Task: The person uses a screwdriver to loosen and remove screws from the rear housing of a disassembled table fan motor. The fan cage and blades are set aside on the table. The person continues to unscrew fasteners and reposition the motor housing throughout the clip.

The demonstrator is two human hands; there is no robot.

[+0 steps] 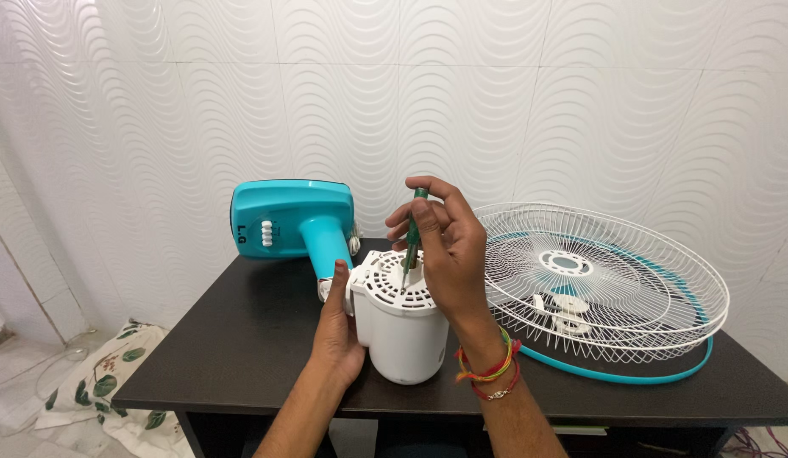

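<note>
Head view, near edge of dark matte wooden table (241,356): white smooth plastic cylindrical fan motor housing (402,326) stood upright, vented slotted top. Left hand (336,326) clasped its side. Right hand (449,250) pinched a slim green-handled screwdriver (413,237), tip down into the vents. Behind, turquoise plastic fan base (294,219) lay tipped. Right, white wire fan grille (601,284), domed. Beyond, wavy-textured white wall tiles (580,102).

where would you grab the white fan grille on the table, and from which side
Grip the white wire grille at its outer rim on the near right edge, coming in from the front of the black table. It lies flat, dome up, over a teal ring, so the rim is the stiffest part and the thin wires would likely bend. That side is also apart from the right hand and its screwdriver.
</note>
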